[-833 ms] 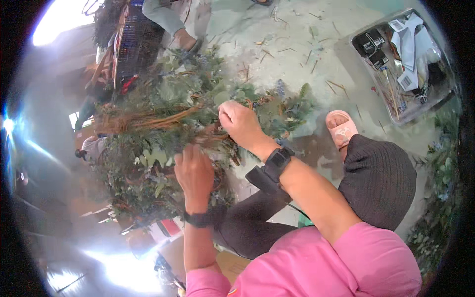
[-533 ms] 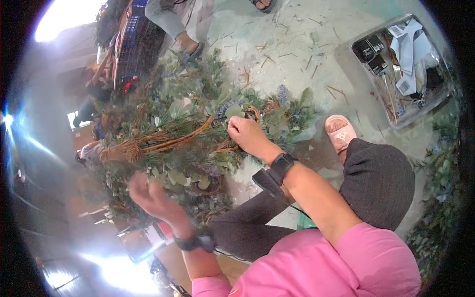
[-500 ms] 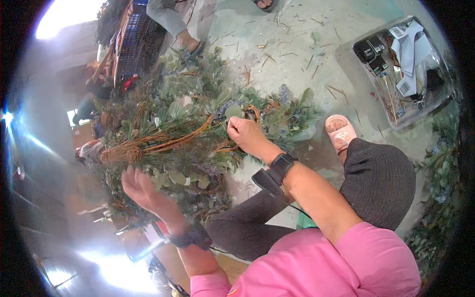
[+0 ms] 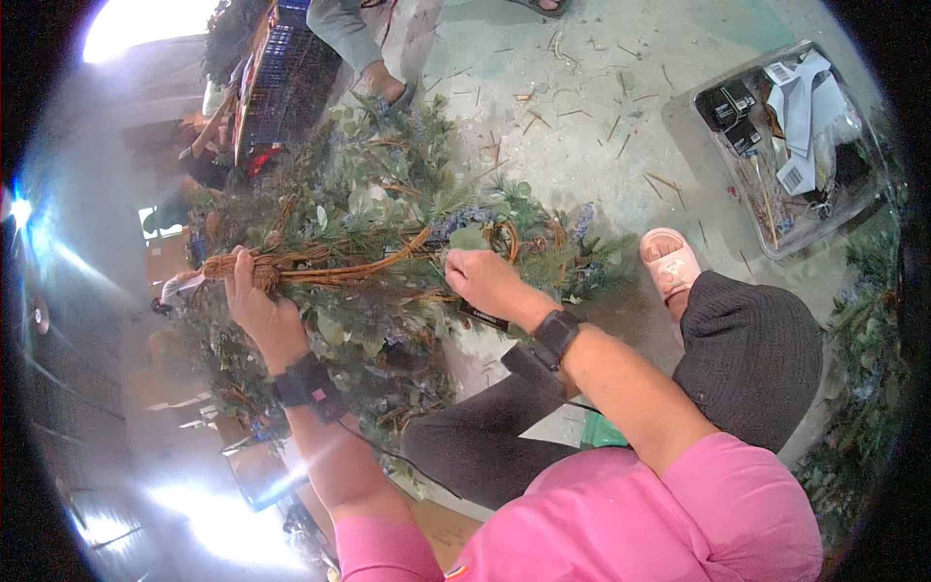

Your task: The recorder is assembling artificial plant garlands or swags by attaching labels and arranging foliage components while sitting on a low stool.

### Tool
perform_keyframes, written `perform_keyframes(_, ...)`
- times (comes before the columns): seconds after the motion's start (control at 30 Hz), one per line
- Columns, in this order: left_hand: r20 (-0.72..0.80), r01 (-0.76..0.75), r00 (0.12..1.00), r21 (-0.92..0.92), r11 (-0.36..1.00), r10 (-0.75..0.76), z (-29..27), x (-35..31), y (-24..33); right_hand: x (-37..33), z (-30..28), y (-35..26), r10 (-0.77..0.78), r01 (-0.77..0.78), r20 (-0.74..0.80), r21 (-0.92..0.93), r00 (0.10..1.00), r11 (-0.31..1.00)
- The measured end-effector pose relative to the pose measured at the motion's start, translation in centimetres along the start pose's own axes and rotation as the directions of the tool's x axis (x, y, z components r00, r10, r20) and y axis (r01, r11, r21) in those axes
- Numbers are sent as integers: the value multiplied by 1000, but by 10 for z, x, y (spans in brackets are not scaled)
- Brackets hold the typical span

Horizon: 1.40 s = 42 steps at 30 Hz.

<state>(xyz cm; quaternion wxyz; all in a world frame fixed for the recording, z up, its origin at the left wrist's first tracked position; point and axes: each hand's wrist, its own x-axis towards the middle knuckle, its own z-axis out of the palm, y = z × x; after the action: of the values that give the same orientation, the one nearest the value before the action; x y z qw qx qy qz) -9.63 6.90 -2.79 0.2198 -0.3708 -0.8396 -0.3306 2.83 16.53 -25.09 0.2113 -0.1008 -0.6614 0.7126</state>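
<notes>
A greenery arrangement with pine-like needles, rounded leaves, blue-purple blossoms and pinecones spreads before me. Brown bound twigs run along its back. My left hand has its fingers closed round the left end of these twigs. Toward the arrangement's right part, my right hand is closed in a pinch, and whatever its fingertips hold is hidden. Just below that hand shows a small black tag with pale print. A curved twig loop rises beyond the right hand.
A clear plastic bin with papers, black cards and twigs stands at the upper right. More greenery lies along the right edge. Twig scraps litter the floor. Another person's foot is near the far side, beside a blue crate.
My left hand has moved up from beside the arrangement and closed on the twigs' left end. My right hand stays nearly in place, and the black tag now shows beneath it.
</notes>
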Motion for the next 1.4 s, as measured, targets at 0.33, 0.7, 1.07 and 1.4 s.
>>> perform_keyframes(0.33, 287, 329, 943, -714, 618, -170, -33, 11, 2, 31, -68, -26, 48, -119, 170, 432, 984, 894)
perform_keyframes(0.7, 295, 353, 935, -816, 458, -196, -56, 41, 17, 31, -84, -44, 54, -98, 92, 595, 994, 798)
perform_keyframes(1.07, 541, 506, 838, -730, 459, -62, 17, 23, -25, 31, -85, -3, 52, -27, -110, 223, 993, 975)
perform_keyframes(1.4, -69, 204, 974, -130, 970, -214, 46, -4, 18, 30, -70, 17, -40, 26, -270, -54, 962, 998)
